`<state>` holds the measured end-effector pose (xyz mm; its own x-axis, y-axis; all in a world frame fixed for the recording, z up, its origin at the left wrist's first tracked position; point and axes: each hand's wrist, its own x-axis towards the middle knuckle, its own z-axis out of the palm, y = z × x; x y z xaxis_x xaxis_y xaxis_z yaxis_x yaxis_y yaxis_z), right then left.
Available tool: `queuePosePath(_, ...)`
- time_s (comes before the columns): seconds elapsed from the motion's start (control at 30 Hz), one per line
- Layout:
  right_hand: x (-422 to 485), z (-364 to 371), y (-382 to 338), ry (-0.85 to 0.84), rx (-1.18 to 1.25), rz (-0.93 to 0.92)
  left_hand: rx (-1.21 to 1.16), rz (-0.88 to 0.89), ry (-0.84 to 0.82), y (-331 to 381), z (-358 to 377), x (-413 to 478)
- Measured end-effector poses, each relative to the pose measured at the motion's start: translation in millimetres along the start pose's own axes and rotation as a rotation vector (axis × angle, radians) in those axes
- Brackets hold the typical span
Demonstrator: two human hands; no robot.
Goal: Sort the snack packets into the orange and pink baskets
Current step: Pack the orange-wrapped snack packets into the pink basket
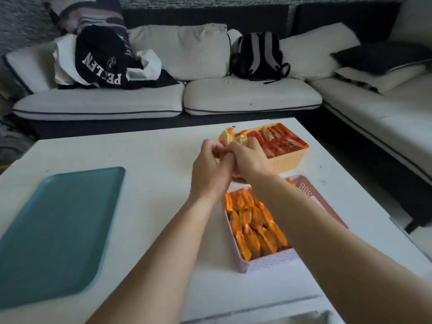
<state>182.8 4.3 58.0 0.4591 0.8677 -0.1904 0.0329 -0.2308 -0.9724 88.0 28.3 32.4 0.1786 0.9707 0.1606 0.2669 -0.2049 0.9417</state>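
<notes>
a teal tray (pixel 56 232) is seen at the left of the white table (pixel 152 155). at centre, a bunch of snack packets (pixel 230 137) is clutched by the left hand (pixel 211 169) and right hand (pixel 247 160) together. the orange basket (pixel 287 160) of red packets is set far right, the pink basket (pixel 268 261) of orange packets near right.

My arms are bare from the bottom edge of the view up to the wrists; no sleeve shows on either forearm. My left hand (pixel 211 170) and right hand (pixel 250 161) wear no gloves. I see no watch, band or ring on them, though the fingers are a bit blurred, so a thin ring could escape me.
</notes>
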Motion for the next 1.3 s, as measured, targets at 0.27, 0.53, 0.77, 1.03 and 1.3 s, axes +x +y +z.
queuePosePath(0.27, -36.4, -116.2, 37.8, -0.113, -0.772, 0.019, 0.585, -0.122, -0.519, 17.9, 28.5, -34.3)
queuePosePath(0.53, -22.8, -152.5, 51.6, 0.053, -0.816, -0.140, 0.834, -0.022, -0.429, 10.5, 48.0, -35.9)
queuePosePath(0.77, -24.5, -129.0, 58.6, -0.163, -0.959, -0.185, 0.734, -0.012, -0.430, 9.2, 65.7, -34.8)
queuePosePath(1.03, -11.6, -147.9, 46.5, -0.148, -0.682, -0.135, 0.596, 0.098, -0.299, 13.1, 73.1, -33.0)
queuePosePath(1.3, -2.3, -202.7, 45.4, 0.212, -0.462, -0.182, 0.748, 0.324, -0.439, 18.4, 85.4, -33.2)
